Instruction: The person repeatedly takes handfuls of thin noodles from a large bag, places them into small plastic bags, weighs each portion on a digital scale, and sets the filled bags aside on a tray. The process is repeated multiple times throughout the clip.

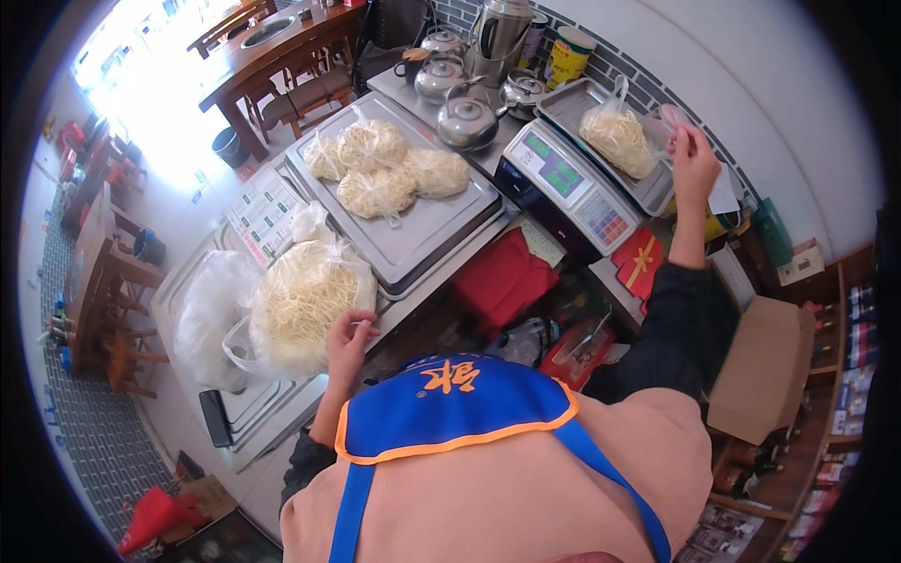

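My right hand [691,156] pinches the edge of a clear plastic bag at the right side of a digital scale [570,179]. A bag of pale noodles [618,141] lies on the scale's metal tray, its handle loop sticking up. My left hand [350,339] is beside a large open bag of noodles [310,302], its fingers loosely curled; whether they touch the bag is unclear. Several knotted bags of noodles [376,193] sit together on a metal tray lid [429,239]. A bundle of clear plastic bags [215,317] lies left of the large bag.
Steel kettles [467,123], a large flask [500,42] and a yellow tin [569,56] stand behind the scale. A printed sheet [264,211] and a black phone [215,418] lie at the left. An open cardboard box [760,373] is at the right, by shelves.
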### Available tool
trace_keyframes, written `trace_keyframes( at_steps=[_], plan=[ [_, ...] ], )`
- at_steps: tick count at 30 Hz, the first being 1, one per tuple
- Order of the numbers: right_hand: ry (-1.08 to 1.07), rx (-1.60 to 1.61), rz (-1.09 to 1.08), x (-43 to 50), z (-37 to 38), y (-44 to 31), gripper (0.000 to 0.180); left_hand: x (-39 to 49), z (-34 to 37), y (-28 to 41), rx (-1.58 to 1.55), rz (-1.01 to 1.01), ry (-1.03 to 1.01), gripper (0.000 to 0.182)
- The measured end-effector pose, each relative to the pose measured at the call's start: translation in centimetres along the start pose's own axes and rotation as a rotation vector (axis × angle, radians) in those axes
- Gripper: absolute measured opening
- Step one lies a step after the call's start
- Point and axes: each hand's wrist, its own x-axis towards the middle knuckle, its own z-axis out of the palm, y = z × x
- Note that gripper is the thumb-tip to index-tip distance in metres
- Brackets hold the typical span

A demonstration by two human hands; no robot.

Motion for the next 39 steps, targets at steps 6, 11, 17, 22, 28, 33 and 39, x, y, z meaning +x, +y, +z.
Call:
trace_keyframes(
  at_steps=[6,11,17,22,28,33,39],
  plan=[
    [-0.188,-0.472,-0.241,4.5,5.1,0.1,0.022,-2.2,-2.1,-0.9,0.024,0.044,0.081,0.011],
    [-0.717,0.227,-0.162,-9.3,16.4,-11.3,0.014,-5.0,-6.2,0.3,0.662,0.593,0.700,0.020],
    [-1.185,0.674,-0.661,-30.2,27.8,-26.2,0.013,-7.0,-12.8,0.8,1.024,0.475,1.127,0.062],
    [-1.373,0.128,-0.844,-39.5,32.6,-29.1,0.050,-5.8,-15.8,-3.0,0.448,0.201,1.103,0.066],
    [-1.248,0.385,-0.729,-32.8,35.3,-31.7,0.016,-7.2,-18.8,-4.1,0.159,0.213,1.073,0.007],
    [-1.186,0.604,-0.764,-24.2,31.8,-39.6,0.013,-8.4,-20.0,-3.5,0.216,0.209,1.031,0.007],
    [-1.379,0.603,-0.581,-18.9,28.5,-44.9,0.017,-8.3,-21.0,-0.9,0.393,0.303,1.087,0.005]
  ],
)
